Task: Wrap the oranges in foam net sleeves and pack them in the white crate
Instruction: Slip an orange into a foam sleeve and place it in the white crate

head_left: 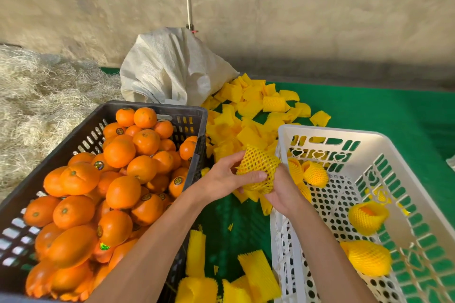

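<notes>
Two bare arms reach in from the bottom edge. Both hands meet on one orange (258, 171) half covered by a yellow foam sleeve, held just off the near-left corner of the white crate (332, 130). The left hand (227, 177) curls round the fruit, thumb pressed on the net; the right hand (283, 192) cups it from below, fingers gripping the sleeve's lower edge.

The orange is likely firm, fairly heavy and smooth; the sleeve looks light, soft and stretchy — best pulled by its rim while the fruit is held round its middle.

Three wrapped oranges (368, 216) lie in the crate. A black crate (194, 115) of bare oranges (118, 152) stands at the left, and loose sleeves (248, 110) litter the green desk (381, 110) between and behind the crates.
</notes>
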### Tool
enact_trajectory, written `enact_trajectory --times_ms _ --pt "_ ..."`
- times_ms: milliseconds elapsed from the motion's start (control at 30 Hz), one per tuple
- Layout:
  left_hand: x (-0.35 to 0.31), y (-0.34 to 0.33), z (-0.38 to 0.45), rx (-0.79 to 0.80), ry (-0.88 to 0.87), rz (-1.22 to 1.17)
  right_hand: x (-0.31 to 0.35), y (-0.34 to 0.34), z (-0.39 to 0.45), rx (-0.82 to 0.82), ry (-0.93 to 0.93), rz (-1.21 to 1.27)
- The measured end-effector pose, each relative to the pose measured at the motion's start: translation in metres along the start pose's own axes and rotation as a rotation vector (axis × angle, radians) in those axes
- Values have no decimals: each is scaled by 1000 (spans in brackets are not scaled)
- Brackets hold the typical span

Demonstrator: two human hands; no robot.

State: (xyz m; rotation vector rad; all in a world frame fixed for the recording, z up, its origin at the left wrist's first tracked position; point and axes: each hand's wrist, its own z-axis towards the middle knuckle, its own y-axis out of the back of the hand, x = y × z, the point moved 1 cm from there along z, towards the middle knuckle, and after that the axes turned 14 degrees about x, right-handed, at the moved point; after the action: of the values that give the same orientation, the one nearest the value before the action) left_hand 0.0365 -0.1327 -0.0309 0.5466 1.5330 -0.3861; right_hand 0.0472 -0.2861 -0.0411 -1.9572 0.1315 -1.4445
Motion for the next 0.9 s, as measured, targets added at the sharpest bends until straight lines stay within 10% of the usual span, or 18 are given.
enact_trajectory --times_ms 233,500,700,900 --pt "-6 11 3 -252 229 -239 14 1 2 129 18 39" --pt "-7 25 3 -456 169 -479 0 5 -3 -188 948 -1308" --pt "-7 12 1 -330 141 -192 -5 7 5 -9 472 -1514" --pt "-22 11 -5 -541 -302 126 10 26 1 -507 596 -1541"
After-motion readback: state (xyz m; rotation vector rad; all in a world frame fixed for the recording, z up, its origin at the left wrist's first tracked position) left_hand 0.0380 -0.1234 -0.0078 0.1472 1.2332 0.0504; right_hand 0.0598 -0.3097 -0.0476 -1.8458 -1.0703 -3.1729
